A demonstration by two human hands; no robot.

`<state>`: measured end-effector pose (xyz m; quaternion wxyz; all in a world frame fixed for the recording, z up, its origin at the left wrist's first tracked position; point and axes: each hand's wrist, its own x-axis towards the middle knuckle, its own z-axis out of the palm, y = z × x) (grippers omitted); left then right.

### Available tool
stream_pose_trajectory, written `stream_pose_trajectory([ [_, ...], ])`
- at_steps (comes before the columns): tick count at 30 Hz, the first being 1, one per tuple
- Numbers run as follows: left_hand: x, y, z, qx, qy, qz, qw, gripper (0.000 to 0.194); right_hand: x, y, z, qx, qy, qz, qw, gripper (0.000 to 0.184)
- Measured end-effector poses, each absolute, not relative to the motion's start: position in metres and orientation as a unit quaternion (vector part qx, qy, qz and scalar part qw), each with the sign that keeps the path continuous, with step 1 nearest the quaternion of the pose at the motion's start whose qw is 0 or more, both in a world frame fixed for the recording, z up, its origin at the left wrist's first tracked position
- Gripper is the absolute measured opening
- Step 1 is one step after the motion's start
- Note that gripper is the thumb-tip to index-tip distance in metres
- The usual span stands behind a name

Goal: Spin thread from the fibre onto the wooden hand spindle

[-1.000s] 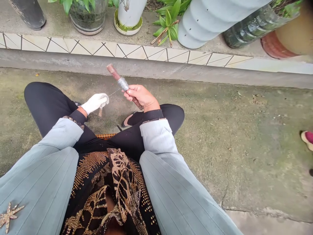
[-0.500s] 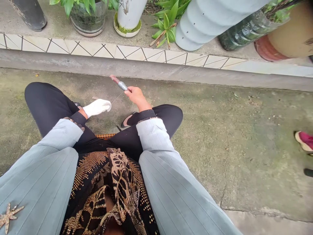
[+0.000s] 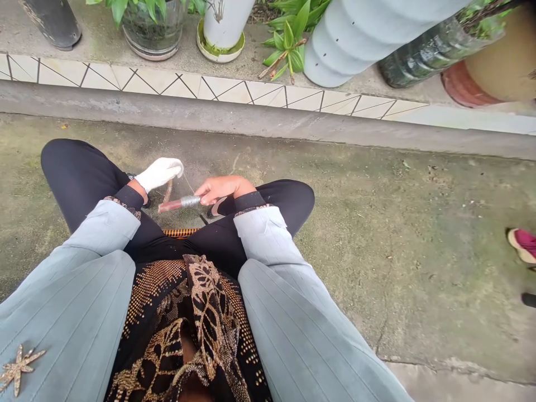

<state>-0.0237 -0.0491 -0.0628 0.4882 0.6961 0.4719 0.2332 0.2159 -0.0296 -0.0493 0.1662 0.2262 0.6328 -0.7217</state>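
Note:
My right hand (image 3: 215,190) is bare and closed round the end of a reddish-brown stick (image 3: 169,206). Silvery wire (image 3: 190,201) is wound in a tight coil about this stick, which lies nearly level and points left. From the coil a thin strand runs up to my left hand (image 3: 161,173), which wears a white glove and is closed on the strand. Just below the glove shows a second brown stick (image 3: 168,191); whether the glove holds it or it lies on the ground, I cannot tell. Both hands are over the ground between my bent knees.
Ahead runs a low concrete ledge with a tiled edge (image 3: 226,92). On it stand a glass planter (image 3: 153,33), a white pot (image 3: 224,25), a large grey ribbed container (image 3: 360,39) and other pots. A person's red shoe (image 3: 523,244) is at the far right.
My right hand has come down toward me, swinging the stick from pointing up and away to nearly level leftward. My gloved left hand has risen slightly and moved left.

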Motion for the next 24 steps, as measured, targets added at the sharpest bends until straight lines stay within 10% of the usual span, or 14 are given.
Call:
stream_pose_trajectory([
  [4, -0.017, -0.051, -0.072, 0.645, 0.467, 0.236, 0.558, 0.022, 0.23, -0.021, -0.035, 0.323, 0.576, -0.725, -0.195, 0.038],
  [8, -0.012, -0.056, -0.075, 0.679, 0.476, 0.195, 0.523, 0.023, 0.236, -0.004, -0.047, 0.499, 0.564, -0.592, -0.287, 0.027],
  [15, -0.006, -0.061, -0.059, 0.776, 0.419, 0.131, 0.454, 0.024, 0.232, 0.004, -0.065, 0.663, 0.68, -0.306, -0.064, 0.015],
  [24, -0.001, -0.068, -0.051, 0.784, 0.401, 0.13, 0.456, 0.019, 0.211, -0.006, -0.078, 0.635, 0.719, -0.263, 0.104, 0.026],
])
